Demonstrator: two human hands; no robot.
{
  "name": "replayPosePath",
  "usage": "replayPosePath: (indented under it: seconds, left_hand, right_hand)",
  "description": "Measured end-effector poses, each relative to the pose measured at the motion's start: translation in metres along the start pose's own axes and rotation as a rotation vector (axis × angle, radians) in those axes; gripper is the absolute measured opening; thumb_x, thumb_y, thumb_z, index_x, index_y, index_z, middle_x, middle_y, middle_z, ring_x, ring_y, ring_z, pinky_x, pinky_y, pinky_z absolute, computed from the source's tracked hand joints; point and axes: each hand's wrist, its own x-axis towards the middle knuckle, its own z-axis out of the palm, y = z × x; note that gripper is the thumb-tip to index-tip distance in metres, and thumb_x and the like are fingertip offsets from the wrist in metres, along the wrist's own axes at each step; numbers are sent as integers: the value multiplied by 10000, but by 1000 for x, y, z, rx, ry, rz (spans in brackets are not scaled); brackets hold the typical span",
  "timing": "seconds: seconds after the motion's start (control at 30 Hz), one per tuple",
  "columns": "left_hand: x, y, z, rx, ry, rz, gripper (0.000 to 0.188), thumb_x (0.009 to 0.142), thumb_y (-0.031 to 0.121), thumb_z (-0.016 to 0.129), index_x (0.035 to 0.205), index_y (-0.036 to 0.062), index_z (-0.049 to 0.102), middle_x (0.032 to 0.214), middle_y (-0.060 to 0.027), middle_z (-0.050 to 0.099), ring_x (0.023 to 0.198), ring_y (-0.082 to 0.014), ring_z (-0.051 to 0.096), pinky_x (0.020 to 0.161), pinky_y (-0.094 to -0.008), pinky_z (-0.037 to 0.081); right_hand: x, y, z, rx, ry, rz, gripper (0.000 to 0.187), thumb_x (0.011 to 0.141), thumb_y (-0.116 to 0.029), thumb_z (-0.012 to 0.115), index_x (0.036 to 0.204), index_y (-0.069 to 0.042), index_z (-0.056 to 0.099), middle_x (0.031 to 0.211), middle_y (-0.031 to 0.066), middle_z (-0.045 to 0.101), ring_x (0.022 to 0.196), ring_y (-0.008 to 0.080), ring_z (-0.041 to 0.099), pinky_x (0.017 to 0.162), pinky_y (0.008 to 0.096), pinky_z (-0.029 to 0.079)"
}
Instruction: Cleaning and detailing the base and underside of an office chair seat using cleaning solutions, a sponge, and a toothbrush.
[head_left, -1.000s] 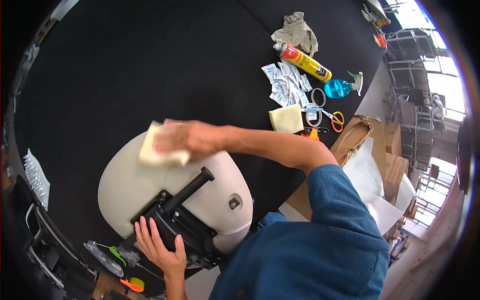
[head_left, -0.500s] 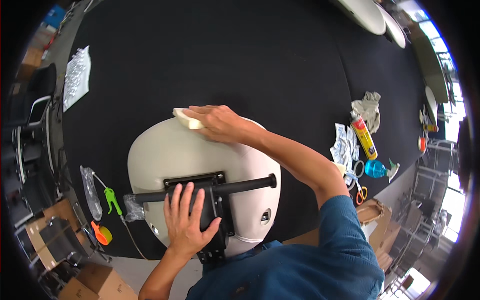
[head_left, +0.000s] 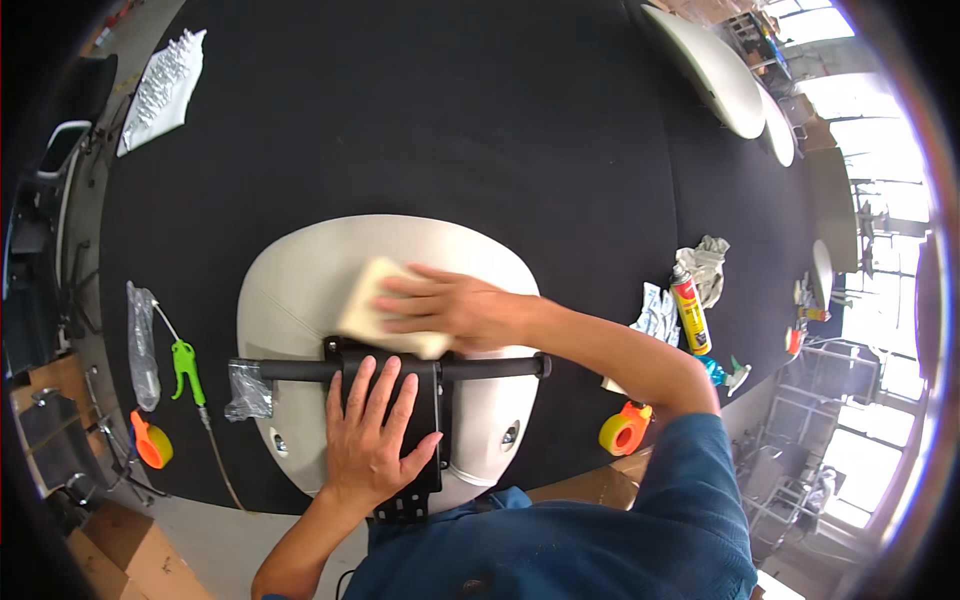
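Black cloth [head_left: 430, 120] is bearing the pale seat [head_left: 400, 240]; your right hand [head_left: 455, 308] is gripping a sponge [head_left: 364, 300] over it; your left hand [head_left: 373, 450], fingers spread, is lying on the bracket [head_left: 428, 397], whose close corner [head_left: 333, 346] is perhaps risking snags.

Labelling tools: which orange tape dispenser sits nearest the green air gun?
The left dispenser, beside the air gun; the right dispenser lies near the right elbow.

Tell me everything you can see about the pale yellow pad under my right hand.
The pale yellow pad is a plain, roughly rectangular block, soft-looking like sponge; blur hides its finer texture. It lies slanted on the rounded cream shell, its lower edge next to the black bracket; whether they touch is unclear. The right hand covers its right part, fingers spread across it.
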Motion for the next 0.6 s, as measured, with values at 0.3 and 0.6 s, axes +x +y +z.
replayPosePath:
  seconds: [0.3, 0.6]
  left_hand:
    - [3, -3, 3, -13, 17, 42, 728, 939, 486, 759, 1492, 34, 622, 1610, -211, 536, 1491, -473, 473, 1176, -727, 350]
    - [3, 1, 0, -26, 160, -15, 621, 912, 348, 785, 1421, 11, 673, 1557, -266, 543, 1453, -524, 477, 1181, -607, 413]
  right_hand:
    - [-143, 17, 5, 2, 146, 438, 666, 827, 28, 753, 1477, -83, 662, 1699, 159, 469, 1613, 349, 383, 1362, 502, 301]
    - [128, 11, 32, 101, 290, -104, 386, 1026, -270, 667, 1361, -94, 742, 1557, 139, 633, 1552, 351, 475, 1354, 506, 310]
